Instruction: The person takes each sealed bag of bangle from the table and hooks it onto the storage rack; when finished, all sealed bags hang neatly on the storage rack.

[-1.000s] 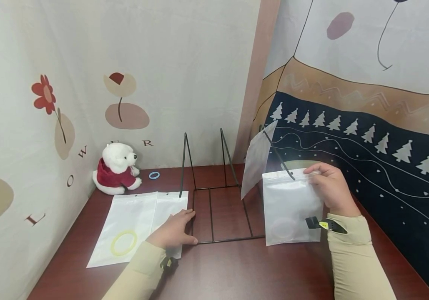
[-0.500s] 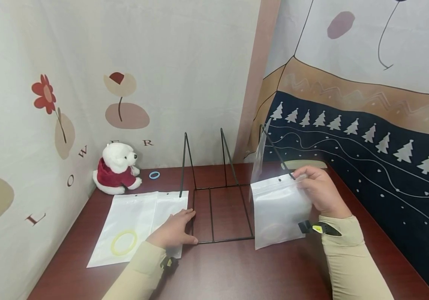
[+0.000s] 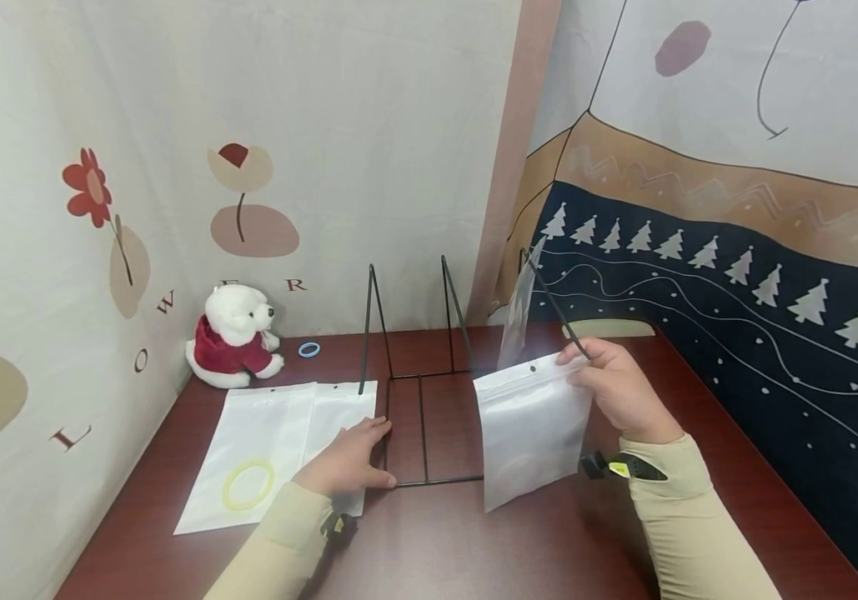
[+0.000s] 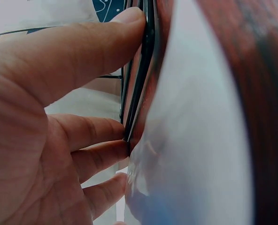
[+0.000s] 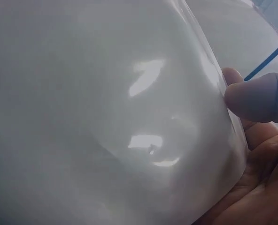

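Observation:
My right hand pinches a white zip-lock bag by its upper right corner. The bag's hang hole shows left of the tip of the right prong of a black wire rack. Another clear-faced bag hangs edge-on farther back on that prong. In the right wrist view the held bag's shiny film fills most of the picture, thumb over its edge. My left hand lies at the rack's front left corner, with thumb and fingertips touching the black wire in the left wrist view.
Two white zip-lock bags lie overlapping on the brown table left of the rack, one with a yellow ring showing. A white plush bear in red sits behind them, beside a small blue ring. Printed cloth walls stand behind.
My right hand has moved left and slightly down, bringing the bag off the right prong's tip. The bag behind has swung edge-on. My left hand stays in place.

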`<move>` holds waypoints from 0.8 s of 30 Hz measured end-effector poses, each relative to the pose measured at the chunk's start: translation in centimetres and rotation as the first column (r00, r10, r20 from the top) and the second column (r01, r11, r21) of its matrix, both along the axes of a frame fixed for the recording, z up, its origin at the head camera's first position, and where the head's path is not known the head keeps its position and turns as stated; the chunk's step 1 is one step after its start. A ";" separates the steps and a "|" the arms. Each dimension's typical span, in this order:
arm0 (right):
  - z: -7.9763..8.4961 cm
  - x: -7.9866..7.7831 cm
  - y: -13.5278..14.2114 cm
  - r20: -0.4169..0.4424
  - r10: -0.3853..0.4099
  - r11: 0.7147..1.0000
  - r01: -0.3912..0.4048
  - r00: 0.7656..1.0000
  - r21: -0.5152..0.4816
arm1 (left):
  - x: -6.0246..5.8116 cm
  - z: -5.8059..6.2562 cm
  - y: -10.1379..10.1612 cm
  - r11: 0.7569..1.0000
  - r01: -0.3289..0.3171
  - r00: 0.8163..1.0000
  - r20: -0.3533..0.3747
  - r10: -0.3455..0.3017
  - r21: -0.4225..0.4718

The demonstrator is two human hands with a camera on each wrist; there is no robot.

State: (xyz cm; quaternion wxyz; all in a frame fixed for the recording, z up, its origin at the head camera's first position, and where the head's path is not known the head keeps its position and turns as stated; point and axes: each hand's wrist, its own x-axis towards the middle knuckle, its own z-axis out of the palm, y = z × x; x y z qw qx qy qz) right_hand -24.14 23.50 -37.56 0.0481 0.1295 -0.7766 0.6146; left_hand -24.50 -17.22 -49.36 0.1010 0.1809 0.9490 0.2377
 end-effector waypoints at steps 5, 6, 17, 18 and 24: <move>0.2 0.4 -0.8 0.009 0.007 1.000 -0.007 1.000 0.017 | -0.1 0.0 -0.1 1.000 0.006 1.000 0.000 -0.006 0.000; 0.2 0.5 -1.0 0.004 0.008 1.000 -0.008 1.000 0.029 | -0.1 0.0 -0.1 1.000 0.007 1.000 -0.001 -0.007 -0.001; -0.2 1.6 -3.2 -0.092 0.114 0.992 -0.108 0.989 0.072 | 0.1 0.1 0.0 1.000 -0.006 1.000 0.000 0.006 -0.001; -0.2 1.7 -3.3 -0.101 0.117 0.992 -0.110 0.988 0.069 | 0.1 0.1 0.0 1.000 -0.008 1.000 0.000 0.008 0.001; -0.1 2.5 -4.2 -0.130 0.105 0.994 -0.101 0.986 0.031 | 0.0 0.1 0.1 1.000 -0.013 1.000 -0.001 0.013 -0.003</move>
